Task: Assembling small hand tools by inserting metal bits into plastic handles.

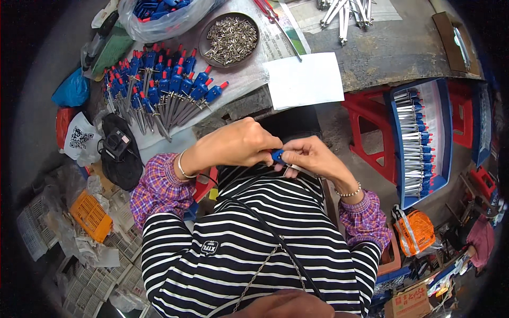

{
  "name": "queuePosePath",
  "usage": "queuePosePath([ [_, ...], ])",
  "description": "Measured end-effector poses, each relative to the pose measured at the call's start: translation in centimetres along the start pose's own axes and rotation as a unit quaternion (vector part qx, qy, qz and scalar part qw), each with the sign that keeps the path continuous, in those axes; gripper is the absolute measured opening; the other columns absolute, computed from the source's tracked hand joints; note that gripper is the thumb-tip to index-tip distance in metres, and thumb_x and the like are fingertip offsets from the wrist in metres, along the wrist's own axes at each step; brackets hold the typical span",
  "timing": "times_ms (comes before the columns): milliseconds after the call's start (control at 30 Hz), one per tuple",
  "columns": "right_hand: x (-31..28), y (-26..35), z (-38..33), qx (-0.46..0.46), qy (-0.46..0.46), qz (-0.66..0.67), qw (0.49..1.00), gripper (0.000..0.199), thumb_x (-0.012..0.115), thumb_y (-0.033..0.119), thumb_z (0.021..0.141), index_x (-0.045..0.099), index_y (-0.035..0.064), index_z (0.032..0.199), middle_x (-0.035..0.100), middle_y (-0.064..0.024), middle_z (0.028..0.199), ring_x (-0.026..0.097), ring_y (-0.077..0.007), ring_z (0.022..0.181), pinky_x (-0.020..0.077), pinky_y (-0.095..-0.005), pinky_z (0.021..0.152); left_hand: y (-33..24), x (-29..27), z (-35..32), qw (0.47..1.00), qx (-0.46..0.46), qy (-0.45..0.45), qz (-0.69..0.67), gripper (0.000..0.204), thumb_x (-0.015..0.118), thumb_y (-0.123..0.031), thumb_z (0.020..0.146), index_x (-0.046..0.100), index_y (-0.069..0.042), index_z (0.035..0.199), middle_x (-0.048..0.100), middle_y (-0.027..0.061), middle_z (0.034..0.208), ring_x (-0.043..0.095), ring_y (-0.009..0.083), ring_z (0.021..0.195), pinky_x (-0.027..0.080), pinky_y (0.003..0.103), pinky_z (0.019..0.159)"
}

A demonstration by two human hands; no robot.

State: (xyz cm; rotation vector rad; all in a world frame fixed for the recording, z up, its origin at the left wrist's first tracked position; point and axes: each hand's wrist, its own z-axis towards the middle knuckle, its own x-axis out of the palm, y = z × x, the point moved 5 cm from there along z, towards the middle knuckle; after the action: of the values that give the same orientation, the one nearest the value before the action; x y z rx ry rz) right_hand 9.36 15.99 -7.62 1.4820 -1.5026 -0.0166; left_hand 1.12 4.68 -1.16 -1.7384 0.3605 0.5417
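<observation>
By a cluttered workbench (pixel 395 50) and stool (pixel 379 110), left hand (pixel 241 140) and right hand (pixel 315 153) pinch (seemingly) a blue piece (pixel 277 156).

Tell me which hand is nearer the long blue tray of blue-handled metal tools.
Right. The right hand is left of the tray, apart from it, with a red stool partly between; the left hand is farther left.
</observation>
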Motion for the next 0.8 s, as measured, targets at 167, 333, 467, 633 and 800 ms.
queuePosePath([
  [167, 0.7, 0.4, -0.2, -0.007, -0.050, -0.011, 0.999, 0.019, 0.056, 0.013, 0.087, 0.066, -0.0025, 0.087, 0.065, -0.0068, 0.071, 0.051, -0.0045, 0.049, 0.0400, -0.0169, 0.044, -0.2, 0.3, -0.3, 1.000, -0.011, -0.021, 0.004, 0.026, 0.073, -0.014, 0.069, 0.064, -0.001, 0.089, 0.062, 0.0119, 0.066, 0.062, 0.0280, 0.059, 0.049, 0.035, 0.053],
  [333, 1.1, -0.5, -0.2, 0.019, -0.089, 0.059, 0.994, 0.018, 0.055, 0.011, 0.083, 0.068, -0.0021, 0.079, 0.062, -0.0048, 0.062, 0.041, -0.0034, 0.042, 0.0294, -0.0172, 0.038, 0.2, 1.0, -0.5, 0.998, -0.028, -0.056, -0.014, 0.021, 0.072, -0.012, 0.067, 0.055, -0.002, 0.074, 0.059, 0.0130, 0.062, 0.060, 0.0326, 0.061, 0.047, 0.040, 0.054],
  [467, 1.4, -1.0, -0.2, 0.023, -0.065, 0.063, 0.996, 0.019, 0.053, 0.009, 0.082, 0.066, -0.0032, 0.076, 0.059, -0.0046, 0.059, 0.039, -0.0035, 0.042, 0.0262, -0.0176, 0.038, 0.1, 1.6, -0.6, 1.000, 0.001, -0.025, -0.001, 0.023, 0.072, -0.014, 0.070, 0.061, 0.000, 0.086, 0.060, 0.0117, 0.064, 0.061, 0.0282, 0.058, 0.048, 0.036, 0.053],
  [633, 1.5, -2.0, 0.0, 0.029, -0.057, 0.136, 0.989, 0.020, 0.052, 0.007, 0.081, 0.065, -0.0050, 0.073, 0.059, -0.0063, 0.060, 0.038, -0.0041, 0.042, 0.0260, -0.0176, 0.038, -0.1, 1.3, -0.1, 0.999, -0.021, 0.016, -0.045, 0.019, 0.070, -0.010, 0.068, 0.056, 0.000, 0.078, 0.059, 0.0151, 0.064, 0.059, 0.0345, 0.063, 0.047, 0.041, 0.055],
  [800, 1.4, -3.0, -0.1, 0.034, -0.034, 0.181, 0.982, 0.020, 0.051, 0.007, 0.082, 0.063, -0.0063, 0.072, 0.059, -0.0070, 0.061, 0.038, -0.0046, 0.043, 0.0266, -0.0177, 0.039, -0.4, 1.9, -0.2, 0.999, -0.017, 0.023, -0.045, 0.020, 0.070, -0.010, 0.068, 0.058, 0.000, 0.081, 0.059, 0.0142, 0.063, 0.060, 0.0324, 0.060, 0.047, 0.038, 0.054],
])
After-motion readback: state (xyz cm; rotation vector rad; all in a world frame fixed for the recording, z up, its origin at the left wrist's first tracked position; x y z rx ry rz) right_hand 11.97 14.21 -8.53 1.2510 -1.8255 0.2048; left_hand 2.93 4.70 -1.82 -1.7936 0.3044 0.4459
